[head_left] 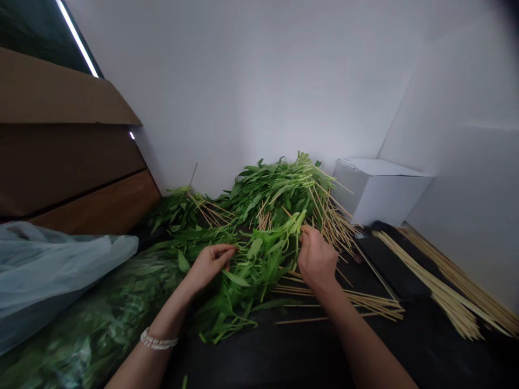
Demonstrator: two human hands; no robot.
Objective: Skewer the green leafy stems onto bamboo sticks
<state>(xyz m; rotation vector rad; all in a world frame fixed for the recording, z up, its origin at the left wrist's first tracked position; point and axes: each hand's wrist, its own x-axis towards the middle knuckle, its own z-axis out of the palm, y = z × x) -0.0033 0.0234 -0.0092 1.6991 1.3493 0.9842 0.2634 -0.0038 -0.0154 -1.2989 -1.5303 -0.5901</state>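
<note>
My left hand (213,263) is closed in a pinch at the left side of a loose heap of leafy green stems (253,281); a thin green stem appears to be between its fingertips. On the right, my right hand (318,256) is closed beside the gathered pale stem ends (297,222) of a bunch. A thin bamboo skewer seems to run through those stems towards its fingertips, though the fingers hide most of it. Behind both hands lies a larger pile of greens (263,186), with many skewers (334,221) sticking out to the right.
Loose skewers (365,303) lie right of my right forearm. Further right are a black flat object (391,265), a bundle of skewers (438,292) and a white box (377,186). Bagged greens (101,319), a plastic bag (52,270) and a cardboard box (65,167) stand left.
</note>
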